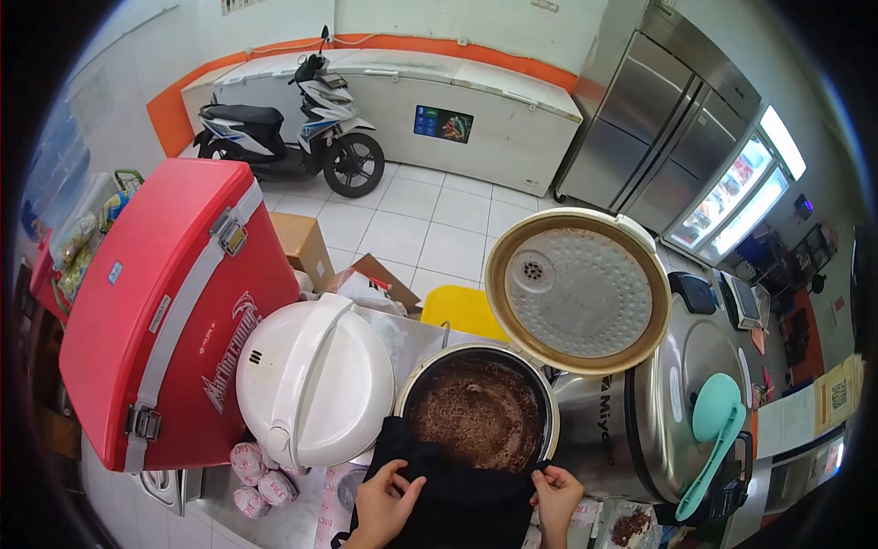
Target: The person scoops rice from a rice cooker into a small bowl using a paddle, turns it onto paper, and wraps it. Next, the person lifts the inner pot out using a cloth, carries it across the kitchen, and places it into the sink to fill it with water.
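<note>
An open cooker pot (476, 412) with brown grainy food inside stands at the lower middle, its lid (585, 293) raised behind it to the right. A black cloth (448, 503) lies over the pot's near rim and hangs down in front. My left hand (389, 503) pinches the cloth at its left side. At the cloth's upper right corner, my right hand (556, 499) grips the edge between thumb and fingers.
Left of the pot are a closed white cooker (315, 380), wrapped bundles (261, 480) and a red cooler box (174, 320). A steel cooker (604, 421) with a green ladle (718, 421) stands right. Behind are a scooter (293, 128), freezers (393, 110) and a steel fridge (649, 119).
</note>
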